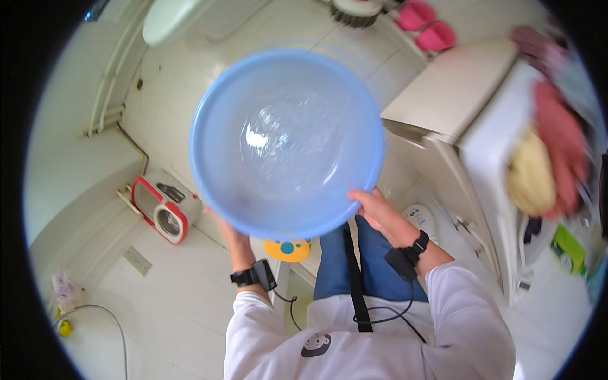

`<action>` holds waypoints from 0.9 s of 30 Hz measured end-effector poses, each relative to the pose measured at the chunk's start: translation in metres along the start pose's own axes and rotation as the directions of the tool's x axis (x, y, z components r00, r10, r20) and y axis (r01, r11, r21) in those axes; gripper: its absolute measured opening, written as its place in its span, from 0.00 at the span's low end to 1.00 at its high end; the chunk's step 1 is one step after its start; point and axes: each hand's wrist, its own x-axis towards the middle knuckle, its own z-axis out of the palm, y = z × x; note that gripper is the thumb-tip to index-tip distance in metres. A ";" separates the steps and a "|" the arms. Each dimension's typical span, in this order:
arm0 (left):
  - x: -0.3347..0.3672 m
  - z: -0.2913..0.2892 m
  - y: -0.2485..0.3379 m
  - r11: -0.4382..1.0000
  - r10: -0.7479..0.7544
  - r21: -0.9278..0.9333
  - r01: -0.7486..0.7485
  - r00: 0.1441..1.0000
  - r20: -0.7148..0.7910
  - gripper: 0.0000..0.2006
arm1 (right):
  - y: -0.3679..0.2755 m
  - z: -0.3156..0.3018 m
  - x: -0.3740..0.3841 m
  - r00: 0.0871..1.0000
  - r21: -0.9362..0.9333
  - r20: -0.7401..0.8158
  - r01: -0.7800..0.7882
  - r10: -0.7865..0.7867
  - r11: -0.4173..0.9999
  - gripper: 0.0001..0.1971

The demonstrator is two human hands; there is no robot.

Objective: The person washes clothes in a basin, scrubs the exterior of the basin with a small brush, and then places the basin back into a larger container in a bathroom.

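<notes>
A large round light-blue plastic basin (214, 161) is held up in front of me by both hands. Rippled clear water (285, 142) with bright reflections lies in its bottom. My right hand (373, 206) is closed on the near right side, its thumb over the rim and its fingers beneath. On the near left side my left hand (227, 231) supports the basin, with most of its fingers hidden under it. Below the basin, a yellow thing with blue spots (288, 250) partly shows near my legs.
On the left stands a white bucket-like thing with a red rim (170, 218). To the right is a white cabinet (453, 95), with reddish cloth (557, 145) and yellow cloth (531, 174) beside it. Pink slippers (436, 36) and a brush (354, 14) are at the far side.
</notes>
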 end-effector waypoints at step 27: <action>-0.433 0.289 0.230 0.963 0.168 -0.013 -0.269 0.561 0.810 0.14 | -0.049 -0.263 -0.435 0.653 0.335 -0.425 0.757 -0.627 0.561 0.19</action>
